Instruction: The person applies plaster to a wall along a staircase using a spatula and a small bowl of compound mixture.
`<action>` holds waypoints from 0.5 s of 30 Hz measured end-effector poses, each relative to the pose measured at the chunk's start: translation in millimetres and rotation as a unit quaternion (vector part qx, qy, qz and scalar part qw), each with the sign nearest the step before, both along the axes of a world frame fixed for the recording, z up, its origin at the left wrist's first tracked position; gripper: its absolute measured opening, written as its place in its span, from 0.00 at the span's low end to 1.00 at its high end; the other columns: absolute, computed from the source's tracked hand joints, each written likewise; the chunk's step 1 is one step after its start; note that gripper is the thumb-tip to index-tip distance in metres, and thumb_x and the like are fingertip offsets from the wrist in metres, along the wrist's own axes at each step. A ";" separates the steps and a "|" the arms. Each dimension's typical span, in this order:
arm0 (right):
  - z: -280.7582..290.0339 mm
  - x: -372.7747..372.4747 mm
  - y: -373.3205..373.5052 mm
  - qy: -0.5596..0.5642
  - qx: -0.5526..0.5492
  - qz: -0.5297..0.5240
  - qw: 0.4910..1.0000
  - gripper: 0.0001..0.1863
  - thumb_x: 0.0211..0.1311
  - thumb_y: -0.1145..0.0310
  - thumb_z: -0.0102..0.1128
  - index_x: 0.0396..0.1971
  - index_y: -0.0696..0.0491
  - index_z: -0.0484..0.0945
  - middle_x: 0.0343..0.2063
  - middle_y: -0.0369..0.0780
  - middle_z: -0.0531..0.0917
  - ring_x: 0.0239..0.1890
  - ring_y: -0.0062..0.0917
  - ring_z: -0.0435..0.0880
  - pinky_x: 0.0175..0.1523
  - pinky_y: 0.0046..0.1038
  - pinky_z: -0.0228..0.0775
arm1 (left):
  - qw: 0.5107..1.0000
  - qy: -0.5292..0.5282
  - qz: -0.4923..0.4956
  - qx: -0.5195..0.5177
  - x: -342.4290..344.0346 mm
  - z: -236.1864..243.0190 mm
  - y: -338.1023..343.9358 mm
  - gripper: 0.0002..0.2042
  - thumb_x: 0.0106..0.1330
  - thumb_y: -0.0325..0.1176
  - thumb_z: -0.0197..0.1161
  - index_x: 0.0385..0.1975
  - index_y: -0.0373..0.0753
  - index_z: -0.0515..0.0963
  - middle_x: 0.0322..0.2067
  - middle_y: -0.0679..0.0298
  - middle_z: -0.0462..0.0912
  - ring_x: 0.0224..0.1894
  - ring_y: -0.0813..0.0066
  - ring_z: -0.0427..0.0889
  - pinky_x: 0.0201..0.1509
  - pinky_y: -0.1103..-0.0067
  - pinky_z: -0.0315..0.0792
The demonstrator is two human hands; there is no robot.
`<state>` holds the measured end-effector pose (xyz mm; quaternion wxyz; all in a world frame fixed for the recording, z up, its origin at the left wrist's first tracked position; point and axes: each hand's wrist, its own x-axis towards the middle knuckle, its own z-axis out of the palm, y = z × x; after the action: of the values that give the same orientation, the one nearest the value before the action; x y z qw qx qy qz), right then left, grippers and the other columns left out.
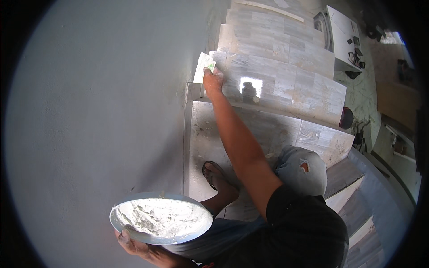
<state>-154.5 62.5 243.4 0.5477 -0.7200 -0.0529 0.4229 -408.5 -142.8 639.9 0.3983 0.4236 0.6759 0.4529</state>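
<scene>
My right hand (212,79) grips a flat whitish spreader (202,62) with a small green patch, held at the foot of the grey wall (98,89) where a stair riser meets it. At the lower left, my left hand (132,244) holds a wide, shallow bowl (117,213) from underneath, filled with lumpy white paste (158,216).
Grey wood-look tiled steps (272,71) rise along the wall. My sandalled foot (214,174) and bent knee (299,169) are on the near tread. On the right are descending steps (353,210), a dark red round object (346,117) and a white table with small items (344,40).
</scene>
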 end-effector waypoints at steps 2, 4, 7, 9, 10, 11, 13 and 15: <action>2.2 0.8 -0.8 0.001 0.017 -0.003 1.000 0.18 0.57 0.60 0.49 0.39 0.59 0.76 0.38 0.50 0.80 0.42 0.43 0.77 0.47 0.35 0.66 | 1.000 0.002 0.008 0.002 -1.0 -1.3 -1.1 0.30 0.53 0.43 0.55 0.51 0.25 0.65 0.44 0.46 0.73 0.43 0.59 0.75 0.46 0.71 0.70; 1.2 7.2 -2.2 -0.035 0.044 -0.001 0.998 0.19 0.56 0.60 0.49 0.38 0.60 0.76 0.39 0.52 0.79 0.42 0.45 0.77 0.48 0.37 0.66 | 1.000 0.003 0.000 0.005 -4.1 -2.0 -0.3 0.30 0.53 0.43 0.55 0.51 0.25 0.65 0.44 0.46 0.73 0.43 0.59 0.75 0.46 0.71 0.70; 0.0 9.0 -18.8 -0.247 -0.099 0.102 0.959 0.19 0.54 0.62 0.49 0.35 0.63 0.76 0.35 0.56 0.79 0.41 0.48 0.78 0.48 0.40 0.68 | 1.000 0.002 0.016 0.024 -3.7 -5.9 -3.5 0.29 0.53 0.42 0.55 0.50 0.24 0.65 0.43 0.46 0.73 0.43 0.59 0.75 0.47 0.71 0.70; 35.8 -4.6 -36.6 -0.176 -0.066 0.146 0.971 0.19 0.54 0.62 0.48 0.35 0.64 0.76 0.36 0.57 0.78 0.42 0.49 0.77 0.50 0.41 0.67 | 0.999 -0.008 0.017 0.028 -3.5 -5.5 -6.3 0.29 0.53 0.42 0.55 0.50 0.24 0.65 0.43 0.46 0.74 0.43 0.59 0.76 0.47 0.71 0.70; 48.8 -4.0 -42.4 -0.142 -0.052 0.162 0.975 0.20 0.54 0.61 0.47 0.35 0.65 0.76 0.36 0.57 0.78 0.43 0.50 0.76 0.50 0.41 0.66 | 0.999 -0.025 -0.001 0.020 -1.7 -3.6 -4.1 0.29 0.53 0.42 0.55 0.50 0.24 0.65 0.43 0.47 0.74 0.43 0.59 0.76 0.47 0.72 0.70; 49.7 -4.7 -41.5 -0.135 -0.060 0.184 0.972 0.20 0.54 0.62 0.47 0.35 0.65 0.76 0.36 0.57 0.78 0.43 0.50 0.76 0.51 0.41 0.66 | 0.999 -0.041 -0.020 0.013 -0.1 -2.3 -2.4 0.29 0.53 0.42 0.55 0.50 0.24 0.65 0.44 0.47 0.74 0.43 0.59 0.76 0.47 0.72 0.70; 56.2 -10.2 -36.7 -0.120 -0.076 0.227 0.964 0.20 0.53 0.62 0.47 0.35 0.65 0.76 0.36 0.58 0.78 0.44 0.51 0.75 0.51 0.42 0.66 | 0.999 -0.045 -0.026 0.009 3.4 -1.4 -1.5 0.29 0.53 0.41 0.54 0.50 0.24 0.65 0.44 0.47 0.74 0.43 0.60 0.76 0.47 0.72 0.69; 63.9 -10.4 -31.0 -0.127 -0.101 0.231 0.960 0.20 0.54 0.62 0.47 0.34 0.65 0.76 0.36 0.57 0.78 0.43 0.50 0.76 0.51 0.41 0.67 | 0.999 -0.043 -0.025 0.008 3.5 -0.2 -2.5 0.29 0.53 0.41 0.54 0.50 0.24 0.65 0.44 0.47 0.74 0.43 0.61 0.76 0.47 0.72 0.69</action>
<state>-164.9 31.6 307.3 0.3490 -0.7873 -0.2437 0.4460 -405.0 -145.3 639.7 0.4346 0.4242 0.6435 0.4659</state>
